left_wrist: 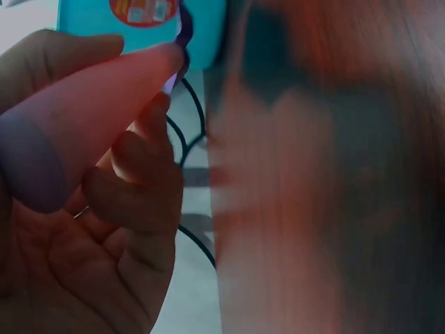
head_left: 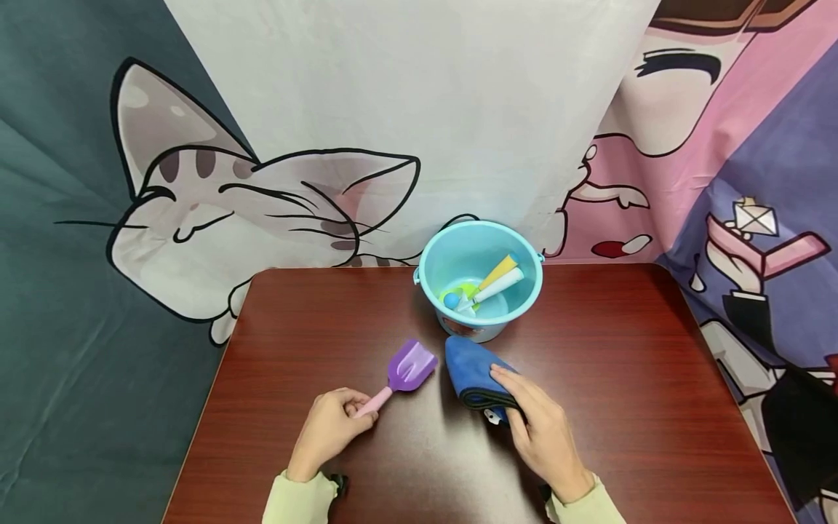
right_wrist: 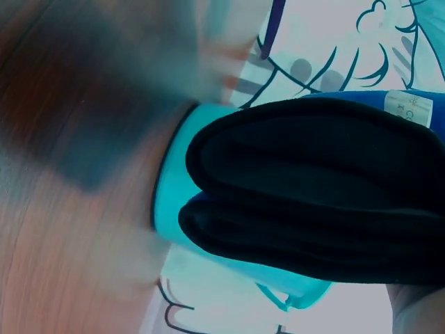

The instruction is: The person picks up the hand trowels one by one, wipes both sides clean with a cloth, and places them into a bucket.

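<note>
My left hand (head_left: 324, 435) holds a toy shovel (head_left: 411, 366) by its pink handle, thumb on one side and fingers curled on the other. The purple scoop points away towards the bucket. In the left wrist view the thick handle (left_wrist: 104, 104) lies across the fingers. My right hand (head_left: 545, 435) grips a folded blue cloth item (head_left: 473, 367) with black edging. Its black-trimmed folds (right_wrist: 313, 167) fill much of the right wrist view, and a pale tag (right_wrist: 409, 108) shows on the blue side. The cloth's far end overlaps the bucket's base in the head view.
A light blue bucket (head_left: 452, 255) stands at the table's back edge. Inside lie a yellow-handled tool (head_left: 496, 273), a white-handled one (head_left: 500, 284) and a lime green piece (head_left: 452, 296). Behind the brown table (head_left: 314, 327) hangs a cartoon-printed curtain (head_left: 406, 87).
</note>
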A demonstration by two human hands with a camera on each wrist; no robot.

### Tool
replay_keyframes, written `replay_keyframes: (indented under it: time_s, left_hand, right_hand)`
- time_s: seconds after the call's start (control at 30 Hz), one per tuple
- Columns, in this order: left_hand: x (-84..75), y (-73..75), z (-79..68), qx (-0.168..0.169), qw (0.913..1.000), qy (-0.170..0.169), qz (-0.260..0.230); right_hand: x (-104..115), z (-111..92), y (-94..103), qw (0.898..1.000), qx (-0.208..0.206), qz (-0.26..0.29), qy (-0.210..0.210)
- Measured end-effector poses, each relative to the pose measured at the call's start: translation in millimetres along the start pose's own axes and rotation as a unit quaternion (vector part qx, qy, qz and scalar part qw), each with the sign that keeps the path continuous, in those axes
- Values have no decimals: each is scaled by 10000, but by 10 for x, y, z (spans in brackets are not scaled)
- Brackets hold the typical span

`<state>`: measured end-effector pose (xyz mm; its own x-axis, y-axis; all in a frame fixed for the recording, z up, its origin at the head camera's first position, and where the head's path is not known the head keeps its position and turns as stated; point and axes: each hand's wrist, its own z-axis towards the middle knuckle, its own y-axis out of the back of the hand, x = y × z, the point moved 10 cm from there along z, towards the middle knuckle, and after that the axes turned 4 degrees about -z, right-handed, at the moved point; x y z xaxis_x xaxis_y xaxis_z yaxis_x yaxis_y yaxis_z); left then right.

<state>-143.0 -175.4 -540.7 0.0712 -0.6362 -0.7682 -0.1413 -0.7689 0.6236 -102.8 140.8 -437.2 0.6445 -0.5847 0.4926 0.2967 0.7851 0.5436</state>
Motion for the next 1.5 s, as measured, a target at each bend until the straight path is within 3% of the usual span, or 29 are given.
replay_keyframes:
  time_s: [0.23,0.37,0.53,0.7,0.83,1.13,1.5]
  left_hand:
    - [-292,-269,-75,536,9969,-570,31]
    - [-417,-411,-97,781,9942,-733,92]
    - [-537,-507,-108,903,9918,-898,88]
    - [-609,-534,-124,921,9902,-1053,43]
    - [-657,-526,-140,893,9886,-1209,93]
    - [-740,-494,-163,951,9848,-1450,95]
    - [-749,-461,-181,827,9842,-1568,28]
  right_hand:
    - [144,1,-78,9995,57,100,296]
    - [230,-15,-166,9979,290,118,559]
    - [277,-76,-345,9925,997,96,704]
    - [290,-164,-555,9778,1945,112,774]
    - [290,-216,-657,9674,2402,12,806]
    - [208,-253,-732,9639,2573,-331,605]
    - [-149,-219,-568,9704,2263,-815,-209]
